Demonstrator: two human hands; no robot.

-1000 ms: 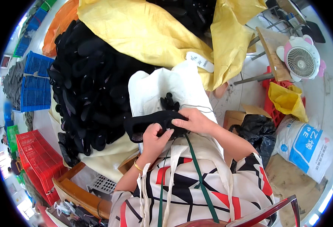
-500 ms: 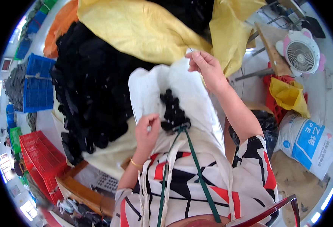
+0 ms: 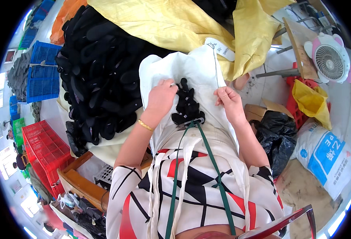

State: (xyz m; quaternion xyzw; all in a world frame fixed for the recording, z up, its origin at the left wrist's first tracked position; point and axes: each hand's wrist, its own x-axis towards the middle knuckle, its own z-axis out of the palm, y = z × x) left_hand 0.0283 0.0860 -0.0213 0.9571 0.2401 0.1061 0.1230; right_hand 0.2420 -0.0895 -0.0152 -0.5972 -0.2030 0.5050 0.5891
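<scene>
My right hand [image 3: 229,102] is closed in a pinch on a thin dark string [image 3: 216,67]. The string runs up to a white tag [image 3: 222,49] lying at the edge of the white cloth [image 3: 201,65] over my lap. My left hand [image 3: 162,96] has its fingers curled beside a small bundle of black fabric pieces [image 3: 186,101], sock-like in shape; what its fingertips hold, if anything, is too small to make out. At the bundle's near end lies a dark metallic piece on a green cord [image 3: 207,159].
A large heap of black sock-like pieces [image 3: 99,75] lies to the left, next to yellow sheeting [image 3: 159,22]. Blue [image 3: 44,71] and red [image 3: 46,149] crates stand farther left. At the right are a fan [image 3: 330,59], a black plastic bag [image 3: 275,133] and a white sack [image 3: 323,155].
My right hand has come down and nearer, with the string now running up to the tag. My left hand has moved forward to the side of the black bundle.
</scene>
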